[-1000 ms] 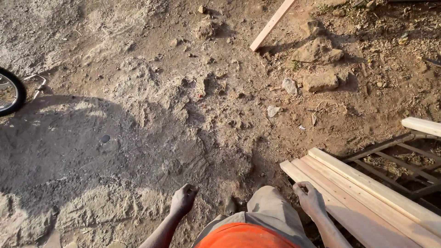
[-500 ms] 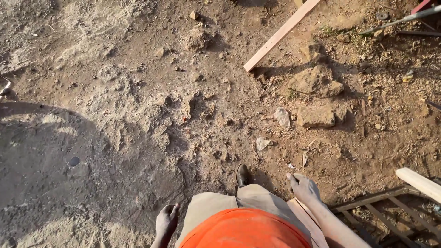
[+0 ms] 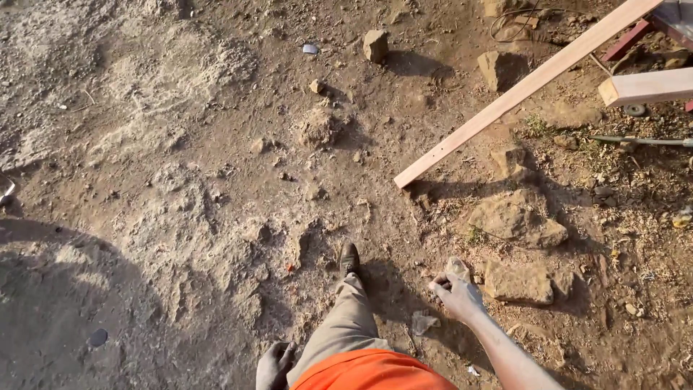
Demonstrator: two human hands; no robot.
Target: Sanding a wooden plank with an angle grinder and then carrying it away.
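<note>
While the person's right hand (image 3: 458, 295) hangs with loosely spread, empty fingers, the nearest thing is a flat, tan, rough-edged slab of stone (image 3: 518, 282) just beside it on the dry dirt ground (image 3: 180, 180). It looks heavy, rigid and gritty, best gripped by its thick near edge. Beyond the slab lies a long pale wooden plank (image 3: 520, 90). The left hand (image 3: 274, 365), dark with dust, hangs half-curled, holding nothing.
</note>
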